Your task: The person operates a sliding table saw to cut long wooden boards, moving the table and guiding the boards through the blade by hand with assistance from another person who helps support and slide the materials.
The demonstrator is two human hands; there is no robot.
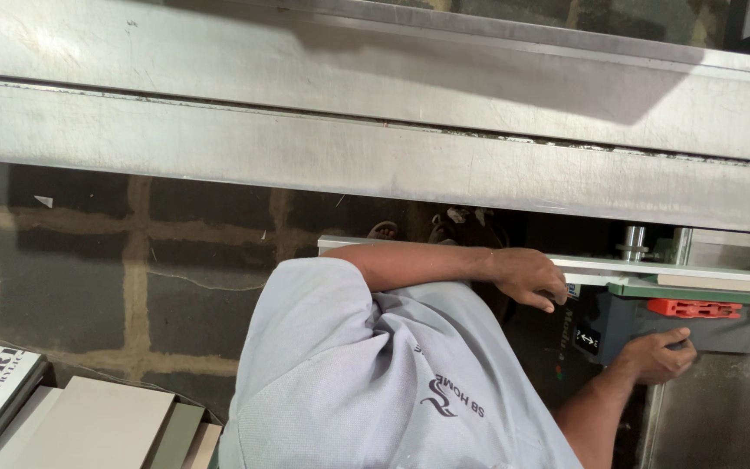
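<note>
The left hand [531,278] is curled over a thin white panel [705,270]; the right hand [660,354] is clenched against a dark machine housing [627,323].

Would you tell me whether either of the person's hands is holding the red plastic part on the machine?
No: the red plastic part lies untouched, with the right hand below it and the left hand on the white panel.

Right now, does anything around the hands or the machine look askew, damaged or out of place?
Nothing stands out at the machine. The left hand rests on the white strip; the right hand presses the dark housing under the red part. Only the floor shows cracks and small scraps.
</note>
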